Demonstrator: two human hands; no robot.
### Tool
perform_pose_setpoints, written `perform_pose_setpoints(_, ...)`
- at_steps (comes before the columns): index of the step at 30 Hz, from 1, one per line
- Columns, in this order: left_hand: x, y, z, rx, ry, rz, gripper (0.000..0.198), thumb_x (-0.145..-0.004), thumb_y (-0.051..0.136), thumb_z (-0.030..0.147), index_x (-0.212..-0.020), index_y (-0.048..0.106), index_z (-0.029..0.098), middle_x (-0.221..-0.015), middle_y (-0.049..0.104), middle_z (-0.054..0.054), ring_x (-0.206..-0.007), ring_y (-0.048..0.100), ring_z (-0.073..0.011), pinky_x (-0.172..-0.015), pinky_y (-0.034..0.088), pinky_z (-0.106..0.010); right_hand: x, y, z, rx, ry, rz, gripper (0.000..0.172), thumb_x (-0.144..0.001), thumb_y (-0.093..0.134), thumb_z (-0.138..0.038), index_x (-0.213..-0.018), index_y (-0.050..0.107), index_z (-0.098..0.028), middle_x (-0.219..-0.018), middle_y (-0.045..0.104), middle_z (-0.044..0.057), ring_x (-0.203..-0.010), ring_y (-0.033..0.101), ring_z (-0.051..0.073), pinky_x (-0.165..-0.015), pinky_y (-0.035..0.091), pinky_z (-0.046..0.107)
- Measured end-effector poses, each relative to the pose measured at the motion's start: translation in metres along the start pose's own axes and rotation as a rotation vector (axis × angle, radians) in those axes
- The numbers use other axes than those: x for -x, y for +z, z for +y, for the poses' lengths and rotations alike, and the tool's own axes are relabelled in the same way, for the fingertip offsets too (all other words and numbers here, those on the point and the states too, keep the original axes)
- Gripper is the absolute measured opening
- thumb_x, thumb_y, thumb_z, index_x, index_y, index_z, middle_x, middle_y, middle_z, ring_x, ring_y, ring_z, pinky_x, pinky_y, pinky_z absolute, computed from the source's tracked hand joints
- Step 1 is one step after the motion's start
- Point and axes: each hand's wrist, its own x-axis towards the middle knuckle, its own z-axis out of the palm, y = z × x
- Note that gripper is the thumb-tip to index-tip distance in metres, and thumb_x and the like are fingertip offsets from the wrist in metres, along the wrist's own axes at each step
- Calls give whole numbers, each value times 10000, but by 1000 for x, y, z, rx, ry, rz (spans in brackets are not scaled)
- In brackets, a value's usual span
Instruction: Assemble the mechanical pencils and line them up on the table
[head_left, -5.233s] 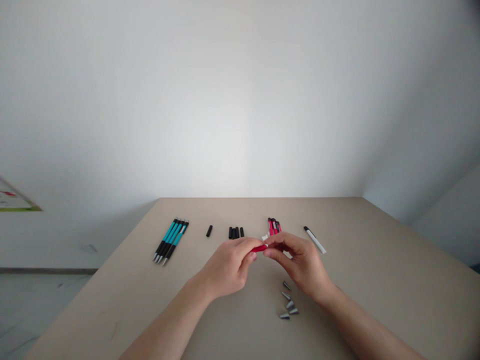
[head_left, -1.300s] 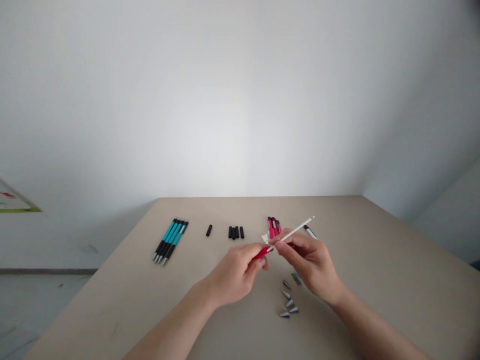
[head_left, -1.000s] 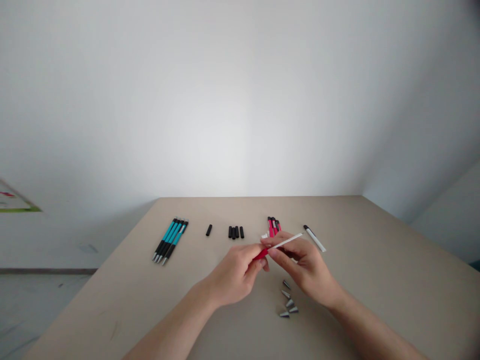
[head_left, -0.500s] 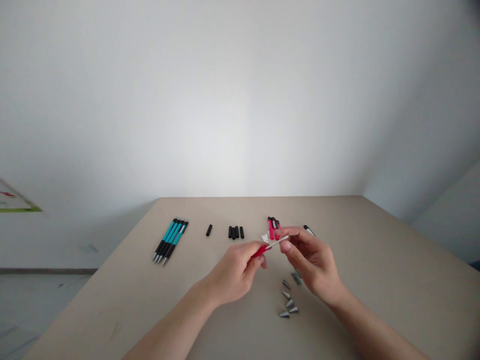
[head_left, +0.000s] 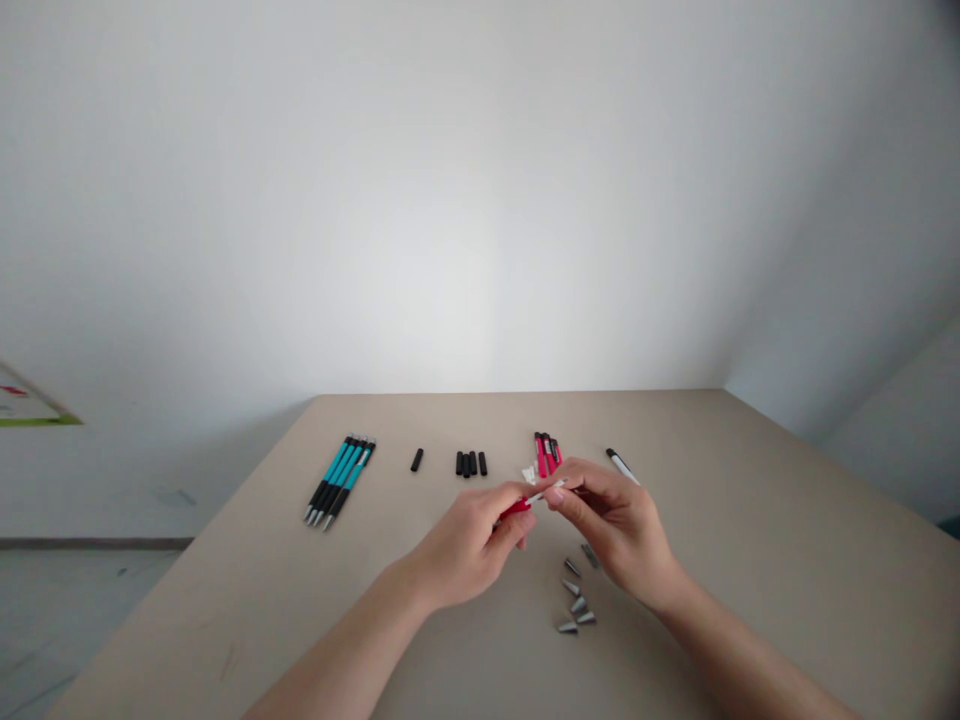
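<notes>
- Left hand [head_left: 466, 550] pinches the red barrel [head_left: 516, 507], a little below the frame's centre, probably to keep it steady.
- Right hand [head_left: 619, 525] pinches the thin white rod [head_left: 535, 497] at the barrel's end, perhaps for fine control.
- Teal pens [head_left: 339, 482] at left and metal tips [head_left: 577, 604] at lower right lie apart, seemingly sorted by kind.
- Writing or brands: nothing is readable, everything is too small.

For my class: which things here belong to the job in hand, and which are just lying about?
Belong to the job:
red barrel, in the left hand
thin white rod, in the right hand
likely also silver cones, pink barrels, black tubes

Seemingly just lying about:
teal pens
perhaps the black-and-white stick
</notes>
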Motion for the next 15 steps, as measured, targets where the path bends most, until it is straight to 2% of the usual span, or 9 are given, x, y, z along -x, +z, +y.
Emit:
perform_pose_setpoints(5, 1, 0, -2, 46, 16, 41, 256, -957, 362, 323, -912, 559, 167, -633, 498, 28, -572, 439, -94, -582, 331, -215, -2, 0, -1, -1, 44, 0, 232, -881, 560, -374, -811, 646, -170, -779, 631, 47, -722, 570, 160, -653, 447, 257)
perform_pose_setpoints(8, 1, 1, -2, 129, -8, 114, 239, -953, 377, 351, -922, 533, 172, -597, 462, 43, -540, 402, -87, -550, 309, -213, -3, -2, 2, 45, 125, 32, 268, -888, 523, -400, -886, 643, -160, -726, 602, 27, -642, 532, 138, -572, 410, 235)
perform_pose_setpoints(11, 0, 0, 0, 257, -44, 166, 253, -946, 388, 383, -902, 519, 171, -566, 428, 52, -512, 366, -78, -512, 285, -204, -5, -6, 4, 284, 205, 20, 253, -873, 517, -368, -835, 645, -153, -616, 559, -4, -539, 461, 116, -496, 333, 226)
perform_pose_setpoints(15, -3, -1, 3, 540, -103, 206, 258, -939, 405, 403, -826, 476, 181, -566, 452, 52, -450, 304, -53, -435, 228, -183, -8, -12, 6, 606, 224, -99, 196, -832, 513, -273, -719, 636, -171, -605, 589, -9, -545, 484, 117, -520, 318, 225)
